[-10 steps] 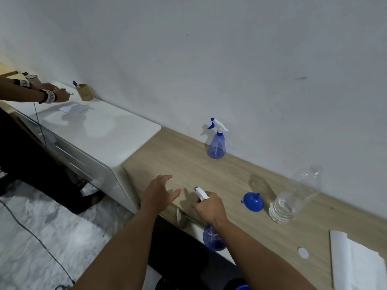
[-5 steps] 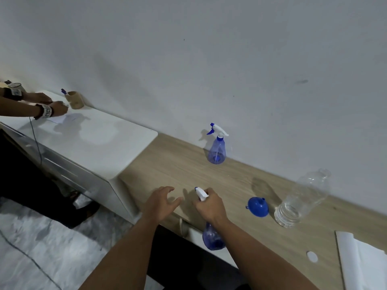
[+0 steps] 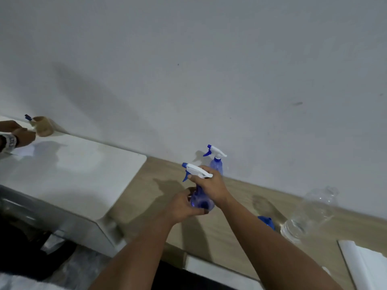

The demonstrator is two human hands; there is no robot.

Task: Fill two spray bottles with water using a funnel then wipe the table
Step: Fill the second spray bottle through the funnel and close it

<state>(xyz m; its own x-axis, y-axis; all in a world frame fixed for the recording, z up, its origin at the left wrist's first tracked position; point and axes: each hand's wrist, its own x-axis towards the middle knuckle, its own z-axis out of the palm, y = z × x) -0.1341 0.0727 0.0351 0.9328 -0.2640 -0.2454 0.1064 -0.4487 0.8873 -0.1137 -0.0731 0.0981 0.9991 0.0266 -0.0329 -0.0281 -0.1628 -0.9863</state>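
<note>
Pale grey wall (image 3: 209,59) fills the upper half of the view, and a light wooden table (image 3: 159,185) runs along its foot. Over that table the right hand (image 3: 211,185) has its fingers curled round the white trigger head of a blue spray bottle (image 3: 201,197), with the blue nozzle tip and trigger lever pointing left. The left hand (image 3: 182,208) grips the translucent blue body of the same bottle from below and from the left, its fingers wrapped round the rounded base. The bottle is held upright in the air above the table, between the two hands, and both bare forearms reach up to it from the bottom edge of the view. Just behind the right hand, a second spray bottle (image 3: 216,162) of the same kind stands on the table near the wall. To the right, partly hidden by the right forearm, a blue funnel (image 3: 268,221) lies on the wood, and just beside it a clear plastic bottle (image 3: 310,214) holds a little water in its bottom. A white cloth (image 3: 364,264) lies at the lower right corner of the table. On the left a white cabinet (image 3: 73,164) adjoins the table; at its far end another person's hand (image 3: 23,135), with a band on the wrist, is close to a tan cup (image 3: 43,126) from which a blue tip protrudes.
</note>
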